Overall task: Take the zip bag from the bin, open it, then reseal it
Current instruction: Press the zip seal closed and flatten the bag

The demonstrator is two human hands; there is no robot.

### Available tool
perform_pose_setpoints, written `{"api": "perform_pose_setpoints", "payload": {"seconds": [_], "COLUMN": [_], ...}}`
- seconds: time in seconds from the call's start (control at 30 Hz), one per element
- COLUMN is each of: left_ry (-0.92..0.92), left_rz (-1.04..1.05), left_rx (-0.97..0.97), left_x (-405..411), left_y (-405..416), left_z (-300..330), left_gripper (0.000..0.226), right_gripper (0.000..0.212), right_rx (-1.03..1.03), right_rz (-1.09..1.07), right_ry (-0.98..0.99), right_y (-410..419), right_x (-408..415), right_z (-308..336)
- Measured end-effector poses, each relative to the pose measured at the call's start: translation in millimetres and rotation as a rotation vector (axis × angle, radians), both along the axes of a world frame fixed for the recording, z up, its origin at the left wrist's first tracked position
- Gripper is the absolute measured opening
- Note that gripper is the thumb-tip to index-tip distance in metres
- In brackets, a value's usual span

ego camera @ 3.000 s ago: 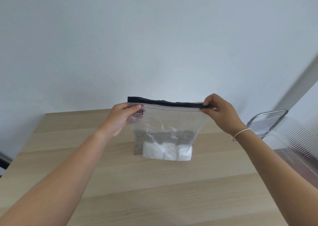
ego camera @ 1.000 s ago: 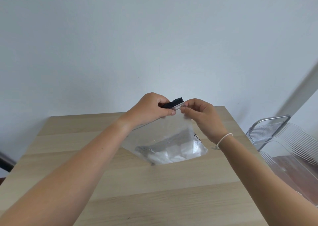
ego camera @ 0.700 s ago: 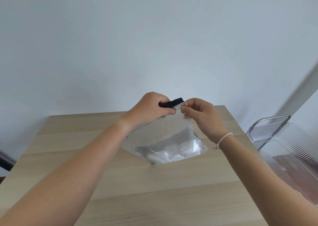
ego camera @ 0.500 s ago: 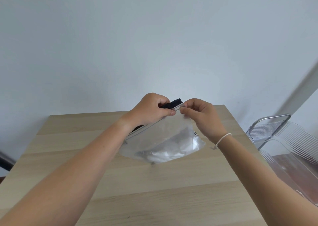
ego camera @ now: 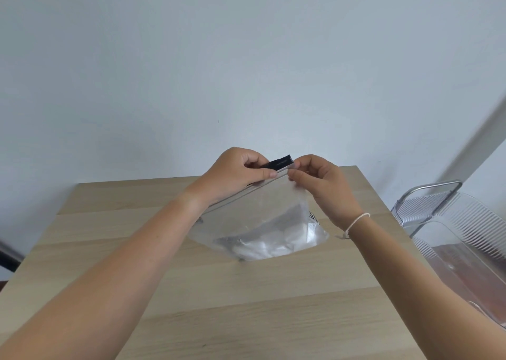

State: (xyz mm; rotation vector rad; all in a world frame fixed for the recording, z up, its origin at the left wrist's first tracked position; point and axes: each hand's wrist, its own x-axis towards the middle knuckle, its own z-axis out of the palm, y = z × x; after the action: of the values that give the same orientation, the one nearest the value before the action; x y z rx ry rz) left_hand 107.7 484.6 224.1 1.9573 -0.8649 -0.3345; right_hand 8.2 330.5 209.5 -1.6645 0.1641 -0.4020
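A clear zip bag [ego camera: 262,217] with a black strip along its top hangs tilted above the wooden table [ego camera: 208,299], white pieces lying in its bottom. My left hand [ego camera: 235,172] pinches the black top edge near its right end. My right hand [ego camera: 323,184] pinches the bag's front layer just below that same corner. The two hands are almost touching. I cannot tell whether the seal is parted where the fingers cover it.
A clear ribbed plastic bin [ego camera: 460,239] with a metal handle stands off the table's right edge. A pale wall rises behind the table. A dark object [ego camera: 8,255] shows at the far left edge.
Three seconds ago my hands held the bag's two top corners apart and upright. They have come together at the right corner, and the bag now sags and tilts toward me.
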Motion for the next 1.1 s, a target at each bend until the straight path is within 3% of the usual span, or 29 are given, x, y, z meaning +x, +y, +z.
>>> {"api": "perform_pose_setpoints", "payload": {"seconds": [0.57,0.8,1.1], "left_ry": [-0.179,-0.145,-0.114], "left_rz": [-0.008,-0.014,-0.002], "left_rx": [0.028,0.037,0.083], "left_x": [-6.8,-0.5,4.1], "left_y": [-8.1,-2.8,-0.7], "left_z": [-3.8,-4.8,-7.9], "left_gripper": [0.016,0.011,0.033], "right_gripper": [0.016,0.014,0.017], "right_rx": [-0.015,0.012,0.037], "right_rz": [-0.024,-0.042,0.052], "right_ry": [-0.057,-0.026,0.02], "right_y": [0.1,-8.5,-18.4], "right_x": [0.9,2.5,1.2], "right_z": [-0.7,-3.1,-4.5]}}
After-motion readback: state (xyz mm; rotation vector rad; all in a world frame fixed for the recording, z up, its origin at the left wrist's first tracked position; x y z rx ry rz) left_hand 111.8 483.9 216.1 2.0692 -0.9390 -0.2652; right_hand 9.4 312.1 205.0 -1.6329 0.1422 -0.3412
